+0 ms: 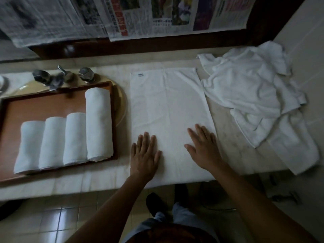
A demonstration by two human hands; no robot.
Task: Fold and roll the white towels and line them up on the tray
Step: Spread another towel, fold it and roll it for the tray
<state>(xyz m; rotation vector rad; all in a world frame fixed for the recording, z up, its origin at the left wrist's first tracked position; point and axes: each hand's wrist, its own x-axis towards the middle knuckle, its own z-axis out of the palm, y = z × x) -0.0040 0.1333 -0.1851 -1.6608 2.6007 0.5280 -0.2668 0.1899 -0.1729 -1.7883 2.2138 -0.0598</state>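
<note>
A white towel (pixel 166 106) lies folded into a long flat strip on the counter, its near end hanging just over the front edge. My left hand (pixel 145 155) rests flat on its near left part, fingers straight. My right hand (pixel 203 148) presses flat on its near right part, fingers spread. To the left a brown wooden tray (pixel 43 106) holds several rolled white towels (pixel 75 139) side by side, the rightmost roll (pixel 99 123) longer than the others.
A loose heap of unfolded white towels (pixel 259 99) lies at the right, partly hanging over the counter edge. A metal tap with two handles (pixel 59 78) stands behind the tray over a basin. Newspaper sheets (pixel 154 16) hang above. Tiled floor lies below.
</note>
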